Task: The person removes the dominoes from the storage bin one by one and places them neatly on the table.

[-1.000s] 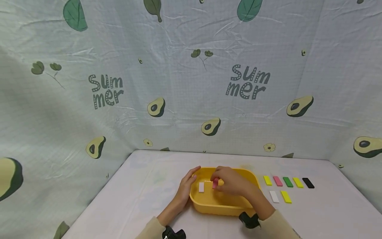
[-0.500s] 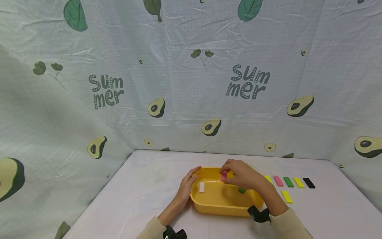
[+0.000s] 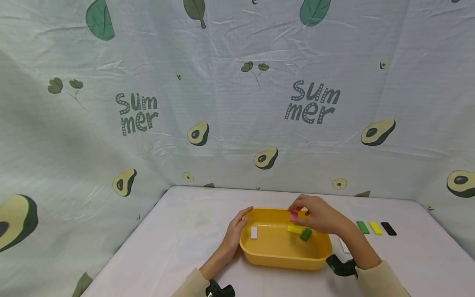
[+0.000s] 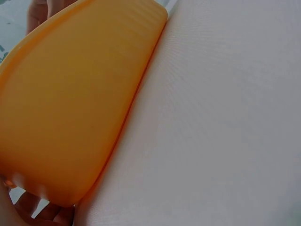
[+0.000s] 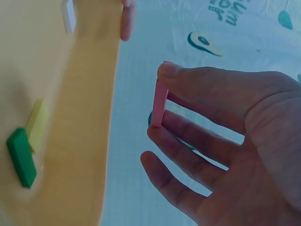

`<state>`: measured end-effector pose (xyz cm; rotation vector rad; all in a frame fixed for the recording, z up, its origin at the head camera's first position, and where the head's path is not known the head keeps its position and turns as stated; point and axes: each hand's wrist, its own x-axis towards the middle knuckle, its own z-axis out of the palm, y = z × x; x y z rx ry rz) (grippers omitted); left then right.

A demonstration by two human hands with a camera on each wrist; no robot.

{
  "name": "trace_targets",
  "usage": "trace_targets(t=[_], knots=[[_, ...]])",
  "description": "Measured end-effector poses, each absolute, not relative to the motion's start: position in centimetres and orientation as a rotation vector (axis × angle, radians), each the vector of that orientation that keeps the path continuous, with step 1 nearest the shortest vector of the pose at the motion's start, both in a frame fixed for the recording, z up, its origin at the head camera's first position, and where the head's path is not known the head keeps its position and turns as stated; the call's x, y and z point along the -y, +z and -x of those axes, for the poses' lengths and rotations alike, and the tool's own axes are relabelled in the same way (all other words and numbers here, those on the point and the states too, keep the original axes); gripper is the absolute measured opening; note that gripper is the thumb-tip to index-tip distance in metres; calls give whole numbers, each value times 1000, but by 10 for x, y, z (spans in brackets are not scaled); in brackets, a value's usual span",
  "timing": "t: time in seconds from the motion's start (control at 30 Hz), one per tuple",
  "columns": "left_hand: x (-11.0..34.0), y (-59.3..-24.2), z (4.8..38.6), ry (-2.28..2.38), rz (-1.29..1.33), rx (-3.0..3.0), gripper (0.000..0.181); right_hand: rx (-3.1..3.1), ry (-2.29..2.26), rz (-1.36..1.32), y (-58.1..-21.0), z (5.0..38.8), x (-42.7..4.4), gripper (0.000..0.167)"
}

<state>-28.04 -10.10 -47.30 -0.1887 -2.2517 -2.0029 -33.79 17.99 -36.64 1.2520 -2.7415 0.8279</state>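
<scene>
A yellow plastic basin [image 3: 285, 260] stands on the table. My left hand [image 3: 231, 239] holds its left side, thumb at the rim and fingers along the outer wall. Between thumb and fingertips, my right hand [image 3: 320, 215] pinches a small pink rectangular block [image 3: 293, 215] above the basin's far right part. The right wrist view shows that pink block [image 5: 160, 101] held upright, the little finger apart from it. Inside the basin lie a white block [image 3: 254, 232] at the left, and a yellow block [image 3: 295, 229] close to a green block [image 3: 306, 234] at the right.
Right of the basin, a green block [image 3: 363, 227], a yellow block [image 3: 375, 228] and a black block [image 3: 388, 229] lie in a row. A white block [image 3: 344, 246] is partly hidden by the right forearm. A printed curtain [image 3: 230, 103] hangs behind the table.
My right hand has moved right with the pink block, towards the basin's far right side. This uncovers the green and yellow blocks in the basin. The left hand keeps its place on the basin.
</scene>
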Motion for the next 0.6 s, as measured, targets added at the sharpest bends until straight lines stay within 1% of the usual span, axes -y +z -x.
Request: trace_targets(t=[0.3,0.6], knots=[[102,-472,283,-1997,203,2261,48,2755,855,-1174,-368,345,-221,26],[102,-473,282,-2001,200,2265,48,2770,863,-1092,-383,351,-272,28]])
